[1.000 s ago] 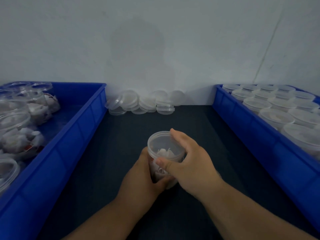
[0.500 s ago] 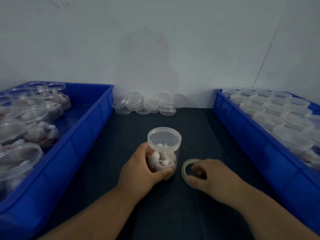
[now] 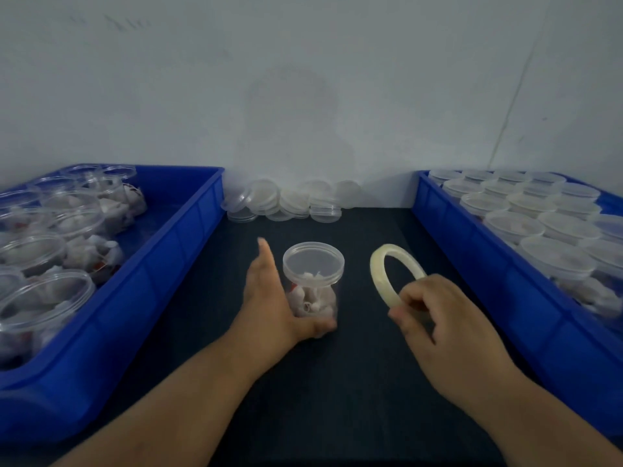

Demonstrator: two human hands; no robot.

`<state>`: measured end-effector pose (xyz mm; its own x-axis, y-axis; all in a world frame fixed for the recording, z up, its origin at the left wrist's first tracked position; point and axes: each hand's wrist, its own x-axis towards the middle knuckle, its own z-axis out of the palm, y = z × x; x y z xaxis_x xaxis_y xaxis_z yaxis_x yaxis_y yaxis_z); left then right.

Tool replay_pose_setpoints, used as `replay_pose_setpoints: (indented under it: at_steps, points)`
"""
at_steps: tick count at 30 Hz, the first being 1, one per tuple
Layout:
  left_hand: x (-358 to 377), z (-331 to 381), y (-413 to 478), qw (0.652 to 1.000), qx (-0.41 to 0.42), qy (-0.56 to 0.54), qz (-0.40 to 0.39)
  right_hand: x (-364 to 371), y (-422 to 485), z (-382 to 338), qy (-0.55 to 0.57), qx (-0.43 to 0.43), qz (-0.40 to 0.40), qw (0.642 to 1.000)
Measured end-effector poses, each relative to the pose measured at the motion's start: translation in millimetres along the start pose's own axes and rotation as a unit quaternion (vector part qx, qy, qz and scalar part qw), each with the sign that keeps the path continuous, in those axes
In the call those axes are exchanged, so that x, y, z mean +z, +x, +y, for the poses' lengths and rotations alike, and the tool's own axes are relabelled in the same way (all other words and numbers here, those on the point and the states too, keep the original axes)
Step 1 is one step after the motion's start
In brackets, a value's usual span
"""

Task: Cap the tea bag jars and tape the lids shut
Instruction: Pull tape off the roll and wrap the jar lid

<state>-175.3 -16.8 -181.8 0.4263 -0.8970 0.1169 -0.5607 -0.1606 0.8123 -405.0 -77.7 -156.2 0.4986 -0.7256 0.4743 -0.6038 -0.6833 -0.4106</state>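
A clear jar (image 3: 314,279) of tea bags stands capped on the dark table (image 3: 337,382) in the middle. My left hand (image 3: 269,305) lies against its left side, thumb under the front base, forefinger pointing straight away. My right hand (image 3: 435,315) pinches the lower edge of a pale roll of tape (image 3: 392,274) and holds it raised and tilted, a short way right of the jar.
A blue bin (image 3: 175,251) on the left holds several uncapped jars of tea bags. Another blue bin (image 3: 472,257) on the right is filled with several capped jars. Loose clear lids (image 3: 286,203) are piled against the wall at the back.
My right hand left the jar's lid, took the tape roll from the table and lifted it. My left hand loosened its grip on the jar, its fingers now straighter.
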Motion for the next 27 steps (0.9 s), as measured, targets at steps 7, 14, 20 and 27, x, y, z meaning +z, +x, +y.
replay_pose_setpoints:
  at_steps: [7,14,20,27]
  points:
    - [-20.7,48.4,-39.6,0.956,0.278,0.068,0.058,1.2,-10.2,-29.8,0.018,-0.128,-0.004,0.992]
    - [-6.7,40.7,-53.9,0.938,0.302,0.038,0.167,6.0,-13.3,-34.6,0.018,-0.120,0.002,0.993]
    - [5.5,29.7,-53.3,0.879,0.384,0.097,0.265,6.8,-13.6,-36.5,0.002,-0.098,0.004,0.995]
    - [5.7,26.3,-49.6,0.875,0.382,0.176,0.239,3.0,-14.6,-41.8,-0.004,-0.092,-0.020,0.996]
